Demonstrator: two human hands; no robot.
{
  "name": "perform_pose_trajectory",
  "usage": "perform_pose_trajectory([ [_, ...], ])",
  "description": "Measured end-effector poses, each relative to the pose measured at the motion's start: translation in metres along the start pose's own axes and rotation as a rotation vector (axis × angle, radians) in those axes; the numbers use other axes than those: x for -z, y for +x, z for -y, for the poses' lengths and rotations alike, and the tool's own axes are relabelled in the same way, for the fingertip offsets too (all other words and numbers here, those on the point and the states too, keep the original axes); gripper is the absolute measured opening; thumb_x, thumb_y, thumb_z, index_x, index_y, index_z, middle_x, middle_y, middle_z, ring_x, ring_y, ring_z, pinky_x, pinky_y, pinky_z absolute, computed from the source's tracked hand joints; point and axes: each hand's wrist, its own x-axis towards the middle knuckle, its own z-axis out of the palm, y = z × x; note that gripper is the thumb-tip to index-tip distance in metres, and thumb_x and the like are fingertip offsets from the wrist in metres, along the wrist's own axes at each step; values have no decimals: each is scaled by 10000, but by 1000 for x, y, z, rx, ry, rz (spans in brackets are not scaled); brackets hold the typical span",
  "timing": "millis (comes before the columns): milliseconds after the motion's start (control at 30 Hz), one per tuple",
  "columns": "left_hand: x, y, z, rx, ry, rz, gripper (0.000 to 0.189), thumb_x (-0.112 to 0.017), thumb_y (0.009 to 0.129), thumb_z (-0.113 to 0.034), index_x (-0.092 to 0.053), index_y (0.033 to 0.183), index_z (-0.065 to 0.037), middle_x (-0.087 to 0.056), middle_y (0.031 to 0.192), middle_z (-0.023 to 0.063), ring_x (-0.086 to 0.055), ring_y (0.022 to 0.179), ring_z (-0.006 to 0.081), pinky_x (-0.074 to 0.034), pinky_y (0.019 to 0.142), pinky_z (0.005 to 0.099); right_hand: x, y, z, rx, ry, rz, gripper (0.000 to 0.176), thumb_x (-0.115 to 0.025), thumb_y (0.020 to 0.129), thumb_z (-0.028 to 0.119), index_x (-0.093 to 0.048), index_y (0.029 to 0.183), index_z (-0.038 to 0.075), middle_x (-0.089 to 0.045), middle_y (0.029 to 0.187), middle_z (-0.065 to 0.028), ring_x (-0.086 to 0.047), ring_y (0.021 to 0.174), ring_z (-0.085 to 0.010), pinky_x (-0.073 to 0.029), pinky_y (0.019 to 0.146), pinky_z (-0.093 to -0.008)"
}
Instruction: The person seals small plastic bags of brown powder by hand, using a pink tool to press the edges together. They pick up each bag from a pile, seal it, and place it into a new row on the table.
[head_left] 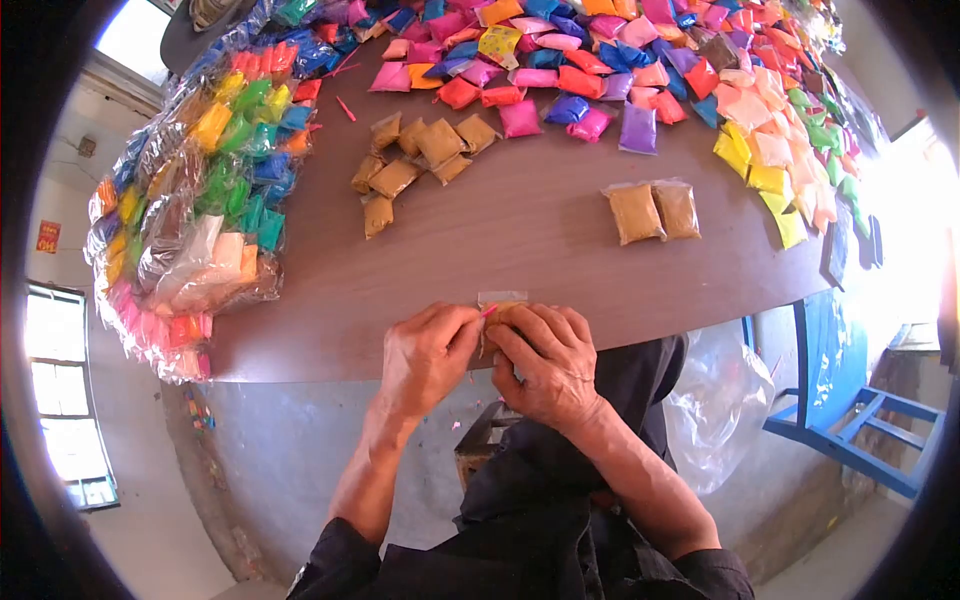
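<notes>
At the table's near edge, my right hand (pixel 548 360) is closed over a small clear packet (pixel 503 297) with tan-brown contents, its flat clear end showing above the fingers. My left hand (pixel 432 345) pinches a small pink stick (pixel 488 311) against the packet's left side. Most of the packet is hidden under my fingers. Ahead and to the right lie two brown packets (pixel 652 212) side by side. Farther off to the left, several more brown packets (pixel 420 155) rest in a loose group.
Many colourful packets (pixel 580 70) cover the far side of the table (pixel 500 230). Clear bags of coloured packets (pixel 215 190) are heaped on the left. Loose pink sticks (pixel 346 108) lie beyond the brown group. A blue chair (pixel 850 400) and a clear plastic bag (pixel 715 410) are at right.
</notes>
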Motion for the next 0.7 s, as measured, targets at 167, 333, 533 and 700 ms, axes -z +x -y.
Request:
perform_pose_trajectory([
  [167,-6,6,16,11,20,-22,45,-814,970,-44,-773,985,-34,-766,883,141,-742,736,280,-571,654,373,0,0,0,-8,1,-6,359,-814,810,144,-773,1166,135,-720,1283,-36,-695,1187,-259,-522,1038,-475],
  [333,2,6,-3,2,-19,29,46,-809,973,-44,-771,995,-28,-766,888,139,-746,749,297,-573,661,390,0,4,3,-33,27,-63,335,-791,749,83,-792,1078,145,-748,1200,-30,-729,1127,-268,-549,997,-458],
  [533,4,17,16,-61,77,56,35,-793,985,-89,-768,1001,-71,-761,901,94,-745,774,337,-595,658,434,0,2,3,-31,30,-71,337,-794,732,68,-802,1062,135,-758,1196,-36,-740,1108,-274,-561,983,-455],
  [700,7,28,2,-121,64,135,19,-773,987,-96,-765,1004,-93,-720,878,76,-735,804,333,-593,668,448,-2,2,2,-35,45,-75,345,-799,746,76,-798,1087,128,-762,1214,-45,-740,1126,-271,-562,996,-460],
])
